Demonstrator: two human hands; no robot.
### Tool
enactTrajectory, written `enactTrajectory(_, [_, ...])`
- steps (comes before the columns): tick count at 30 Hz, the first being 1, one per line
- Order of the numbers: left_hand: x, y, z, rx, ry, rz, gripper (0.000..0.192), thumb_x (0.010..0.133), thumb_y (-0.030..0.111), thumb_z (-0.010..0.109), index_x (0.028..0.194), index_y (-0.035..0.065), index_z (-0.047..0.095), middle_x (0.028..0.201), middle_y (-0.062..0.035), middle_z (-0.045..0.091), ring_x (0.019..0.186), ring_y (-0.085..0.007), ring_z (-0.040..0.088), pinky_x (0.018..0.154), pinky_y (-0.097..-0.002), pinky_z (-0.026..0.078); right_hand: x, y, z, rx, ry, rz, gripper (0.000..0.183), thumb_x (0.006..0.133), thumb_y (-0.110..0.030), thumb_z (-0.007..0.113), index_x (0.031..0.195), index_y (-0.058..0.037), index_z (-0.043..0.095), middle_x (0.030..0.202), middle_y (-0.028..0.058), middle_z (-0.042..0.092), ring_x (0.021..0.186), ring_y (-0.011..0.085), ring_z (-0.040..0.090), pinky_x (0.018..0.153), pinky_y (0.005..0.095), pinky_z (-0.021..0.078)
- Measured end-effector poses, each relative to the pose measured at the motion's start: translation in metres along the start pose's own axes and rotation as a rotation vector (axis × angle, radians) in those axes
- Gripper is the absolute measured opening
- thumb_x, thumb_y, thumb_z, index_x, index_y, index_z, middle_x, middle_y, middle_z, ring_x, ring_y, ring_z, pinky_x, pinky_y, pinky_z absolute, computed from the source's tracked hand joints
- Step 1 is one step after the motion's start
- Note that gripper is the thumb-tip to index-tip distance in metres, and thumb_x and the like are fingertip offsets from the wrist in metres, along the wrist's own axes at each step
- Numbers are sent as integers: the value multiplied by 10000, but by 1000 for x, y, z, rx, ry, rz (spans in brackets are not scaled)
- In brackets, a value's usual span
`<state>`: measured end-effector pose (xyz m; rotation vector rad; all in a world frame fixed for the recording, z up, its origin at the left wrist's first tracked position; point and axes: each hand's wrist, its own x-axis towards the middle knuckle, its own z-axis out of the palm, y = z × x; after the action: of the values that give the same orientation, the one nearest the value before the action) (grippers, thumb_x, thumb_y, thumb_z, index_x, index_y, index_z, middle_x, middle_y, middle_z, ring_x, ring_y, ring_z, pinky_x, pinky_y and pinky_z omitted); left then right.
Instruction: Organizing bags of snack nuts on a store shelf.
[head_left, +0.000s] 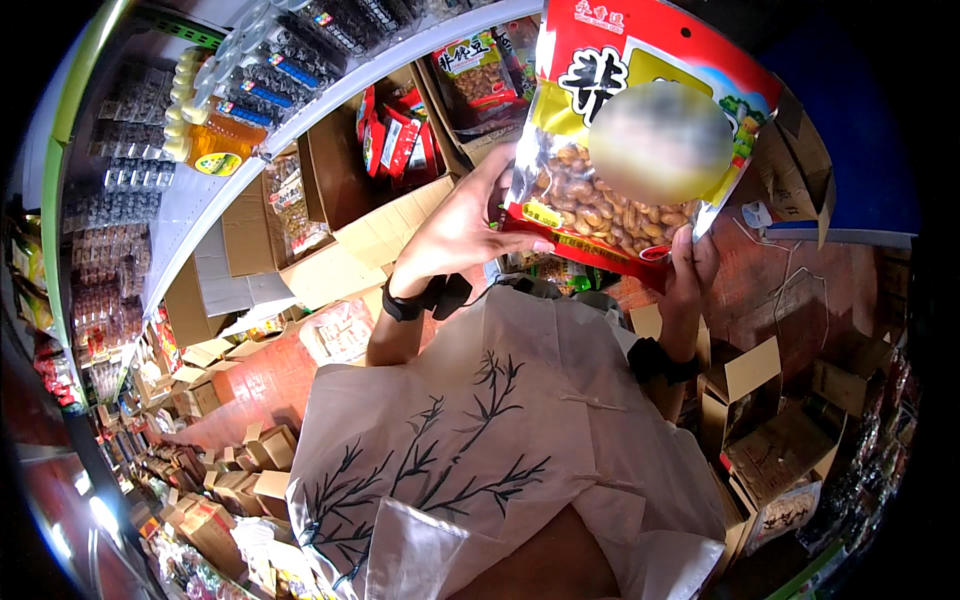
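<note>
Both of my hands hold up one plastic snack bag (570, 191), red and yellow with a clear window that shows brown beans. My left hand (461, 225) grips its lower left edge, thumb across the front. At the lower right edge my right hand (690, 259) pinches the bag between thumb and fingers. The bag's front faces me, slightly tilted, and a blurred oval covers part of it. Behind my left hand, an open cardboard box (341, 172) contains red packets (401, 142). Similar bean bags (476, 71) lie in the box beside it.
A shelf edge (247, 161) curves along the left, with jars (277, 71) and bottles of amber liquid (225, 139) on the shelf. Open cardboard boxes (784, 450) stand at the right, and more boxes (206, 525) crowd the lower left. A thin cord (787, 281) lies on the reddish floor.
</note>
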<state>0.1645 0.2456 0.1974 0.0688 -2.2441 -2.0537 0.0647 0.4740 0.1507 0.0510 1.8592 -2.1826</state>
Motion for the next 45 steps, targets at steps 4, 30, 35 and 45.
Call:
enactTrajectory(4, [0,1,3,-15,52,0,763,692,-86,727,1322,36,315,1096,-58,547,1029,-128,517,889,-275,453,6,-5,-6,-34,-182,-17,293,919,-230,534,1118,-16,512,921,68,519,802,127,577,669,293,505])
enactTrajectory(30, [32,-32,0,-630,363,-303,266,829,153,672,1011,-28,603,934,-77,651,815,-139,621,738,-281,501,53,-8,32,-33,-378,-690,575,942,-88,368,1431,-10,77,1433,198,283,1318,276,316,1084,415,265])
enactTrajectory(35, [32,-36,11,-529,328,-147,206,837,97,648,1013,-6,619,942,-74,660,852,-138,613,761,-279,476,80,17,2,121,-702,-292,514,939,-139,412,1407,-23,233,1331,157,448,1205,236,466,1032,340,340])
enactTrajectory(45, [35,-29,25,-376,402,-152,290,905,282,577,957,5,646,846,-36,665,721,-74,586,656,-232,463,48,2,27,34,-330,-19,329,925,-265,532,1025,41,600,911,85,648,769,119,582,738,259,444])
